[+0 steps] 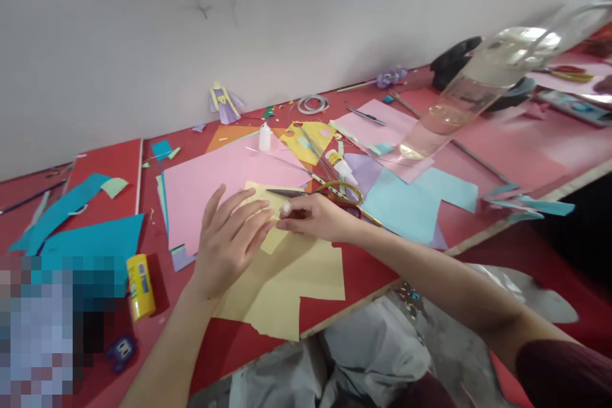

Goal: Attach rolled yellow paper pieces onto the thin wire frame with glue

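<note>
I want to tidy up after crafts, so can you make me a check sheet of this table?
Surface: red table, mostly covered in paper.
Job's things: pale yellow paper sheet under both hands; yellow-handled scissors just beyond the right hand.
Clutter: pink paper sheet, light blue paper sheet, teal paper scraps, yellow glue stick, small white glue bottle, clear plastic jug.
Hands: left hand flat on the sheet; right hand fingertips on it, grip unclear.
Cables: white coil by the wall, possibly cord.
Surroundings: plain grey wall.

A plain pale wall (287, 19) rises behind the long red table (526, 153); light is even and soft.
</note>
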A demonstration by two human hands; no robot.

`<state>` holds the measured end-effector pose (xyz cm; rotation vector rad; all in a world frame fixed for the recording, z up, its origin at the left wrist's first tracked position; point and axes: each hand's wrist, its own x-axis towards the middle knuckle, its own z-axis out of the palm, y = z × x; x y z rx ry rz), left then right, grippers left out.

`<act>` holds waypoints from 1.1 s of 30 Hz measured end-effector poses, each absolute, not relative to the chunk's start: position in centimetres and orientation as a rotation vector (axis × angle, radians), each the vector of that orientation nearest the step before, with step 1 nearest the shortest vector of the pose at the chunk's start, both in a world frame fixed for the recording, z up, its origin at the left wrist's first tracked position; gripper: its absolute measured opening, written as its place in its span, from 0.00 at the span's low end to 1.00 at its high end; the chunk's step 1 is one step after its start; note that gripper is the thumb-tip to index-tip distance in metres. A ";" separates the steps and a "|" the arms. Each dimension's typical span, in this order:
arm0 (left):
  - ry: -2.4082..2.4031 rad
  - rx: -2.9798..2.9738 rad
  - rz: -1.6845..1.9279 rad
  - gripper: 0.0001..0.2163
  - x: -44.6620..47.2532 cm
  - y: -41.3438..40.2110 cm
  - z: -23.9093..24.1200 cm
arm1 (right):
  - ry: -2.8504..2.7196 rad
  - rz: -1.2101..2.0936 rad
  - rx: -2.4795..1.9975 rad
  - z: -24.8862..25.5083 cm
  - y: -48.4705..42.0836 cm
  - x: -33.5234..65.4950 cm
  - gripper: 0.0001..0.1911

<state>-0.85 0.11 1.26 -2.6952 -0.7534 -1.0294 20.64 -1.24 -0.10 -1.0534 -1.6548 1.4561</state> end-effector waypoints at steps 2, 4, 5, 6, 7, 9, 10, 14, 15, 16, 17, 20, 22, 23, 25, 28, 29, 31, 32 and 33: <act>-0.697 -2.712 -0.958 0.14 -0.8 0.1 1.1 | -1.682 1.420 -1.045 -0.3 -1.2 20.8 0.18; -0.676 -2.711 -0.930 0.14 -0.8 0.2 0.9 | -1.717 1.377 -1.033 -0.4 -1.1 20.9 0.18; -0.669 -2.716 -0.922 0.13 -0.8 0.3 0.9 | -1.738 1.350 -1.021 -0.4 -1.2 20.9 0.17; -0.663 -2.727 -0.912 0.13 -0.9 0.3 0.8 | -1.763 1.317 -1.010 -0.4 -1.2 20.9 0.15; -0.656 -2.740 -0.902 0.12 -0.9 0.4 0.8 | -1.790 1.281 -1.002 -0.4 -1.2 20.9 0.14; -0.646 -2.759 -0.887 0.10 -1.0 0.4 0.8 | -1.844 1.211 -0.996 -0.4 -1.2 20.9 0.11; -0.642 -2.765 -0.883 0.10 -1.0 0.4 0.8 | -1.866 1.188 -0.997 -0.3 -1.3 20.9 0.10; -0.653 -2.771 -0.869 0.08 -1.1 0.3 0.8 | -1.931 1.166 -1.007 -0.2 -1.3 20.9 0.12; -0.662 -2.774 -0.866 0.08 -1.1 0.3 0.8 | -1.944 1.161 -1.011 -0.2 -1.3 20.9 0.12; -0.669 -2.776 -0.868 0.07 -1.1 0.2 0.8 | -1.957 1.153 -1.015 -0.2 -1.3 20.9 0.12; -0.671 -2.776 -0.871 0.07 -1.0 0.2 0.9 | -1.969 1.140 -1.017 -0.2 -1.3 20.9 0.12; -0.658 -2.768 -0.878 0.05 -1.0 0.1 1.0 | -2.001 1.087 -1.026 -0.3 -1.3 20.9 0.11; -0.652 -2.762 -0.869 0.05 -0.9 0.1 1.1 | -2.018 1.037 -1.031 -0.3 -1.3 20.9 0.10; -0.652 -2.758 -0.866 0.05 -0.9 0.1 1.0 | -2.026 1.010 -1.029 -0.3 -1.3 20.9 0.09; -0.646 -2.752 -0.858 0.05 -0.9 0.2 1.0 | -2.044 0.956 -1.016 -0.3 -1.3 20.9 0.09; -0.634 -2.755 -0.843 0.07 -1.0 0.3 0.9 | -2.044 0.895 -1.013 -0.4 -1.3 20.9 0.09; -0.637 -2.757 -0.843 0.08 -1.0 0.3 0.8 | -2.037 0.886 -1.015 -0.3 -1.3 20.9 0.09; -0.652 -2.765 -0.852 0.08 -1.0 0.3 0.8 | -2.022 0.888 -1.010 -0.3 -1.3 20.9 0.09; -0.661 -2.769 -0.861 0.08 -1.0 0.3 0.8 | -2.019 0.893 -1.000 -0.2 -1.3 20.9 0.10; -0.671 -2.775 -0.872 0.08 -1.0 0.3 0.9 | -2.017 0.896 -0.984 -0.2 -1.3 20.9 0.10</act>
